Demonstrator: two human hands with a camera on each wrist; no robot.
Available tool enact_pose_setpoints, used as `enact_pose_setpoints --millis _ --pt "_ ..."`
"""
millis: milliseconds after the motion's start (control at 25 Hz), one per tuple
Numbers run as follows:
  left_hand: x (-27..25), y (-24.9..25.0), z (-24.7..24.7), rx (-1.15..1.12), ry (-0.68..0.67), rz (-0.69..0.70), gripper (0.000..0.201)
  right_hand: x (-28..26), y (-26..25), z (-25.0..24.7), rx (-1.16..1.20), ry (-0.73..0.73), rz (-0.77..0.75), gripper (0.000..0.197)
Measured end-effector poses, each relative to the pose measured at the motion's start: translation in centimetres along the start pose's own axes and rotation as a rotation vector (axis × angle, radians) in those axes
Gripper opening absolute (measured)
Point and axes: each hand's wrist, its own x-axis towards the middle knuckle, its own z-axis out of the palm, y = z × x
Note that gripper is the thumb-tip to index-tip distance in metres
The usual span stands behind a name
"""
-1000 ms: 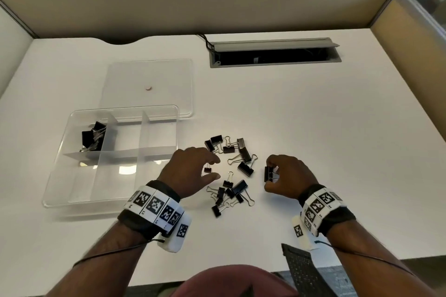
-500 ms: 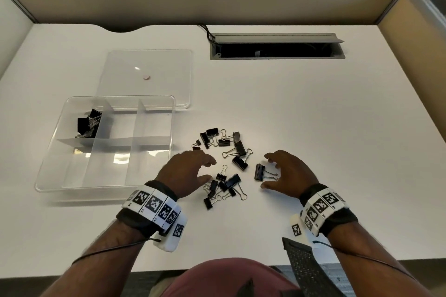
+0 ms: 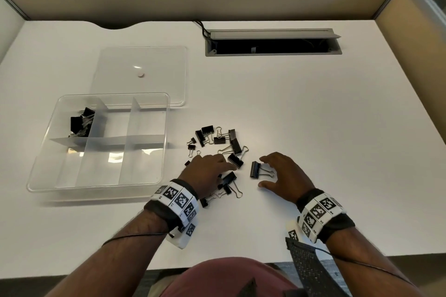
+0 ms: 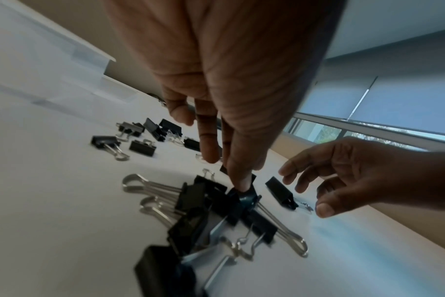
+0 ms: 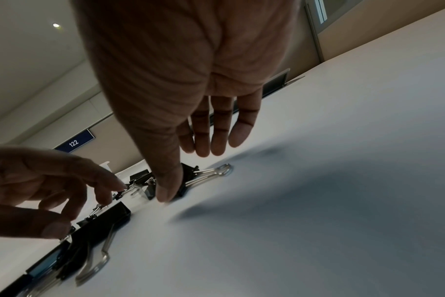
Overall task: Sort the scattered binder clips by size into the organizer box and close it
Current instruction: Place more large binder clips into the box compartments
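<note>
Head view. To do this step well, we should lift one clip at a time, pinching the black body rather than the wire handles, and match it to the larger clips already in the organizer box (image 3: 164, 132), top-left compartment, at ten o'clock from the hands; its lid (image 3: 142, 75) lies flat beyond it. Our left hand (image 3: 207, 173) reaches into the scattered binder clips (image 3: 217, 142) at table centre, fingers extended and slightly apart, thumb tip touching a clip; no pinch is visible. Our right hand (image 3: 282, 173) has thumb and fingers spread, bracketing a large clip (image 3: 255, 170) at its nine o'clock; the thumb looks close to it, contact uncertain
</note>
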Motion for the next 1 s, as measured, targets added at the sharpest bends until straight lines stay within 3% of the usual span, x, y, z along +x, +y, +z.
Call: enact_pose_setpoints --millis 560,840,1000 --pt "1.5 0.0 0.7 0.057 0.007 -0.054 0.035 0.3 0.0 -0.4 0.012 0.038 -0.031 0.046" --pt "1.1 -0.6 0.7 -0.036 -0.120 -0.118 0.056 0.7 -0.4 -0.7 -0.022 -0.007 -0.005 0.052" --pt "0.8 -1.3 1.1 -0.074 -0.099 -0.126 0.055 1.0 -0.9 -0.8 -0.088 -0.070 0.005 0.061"
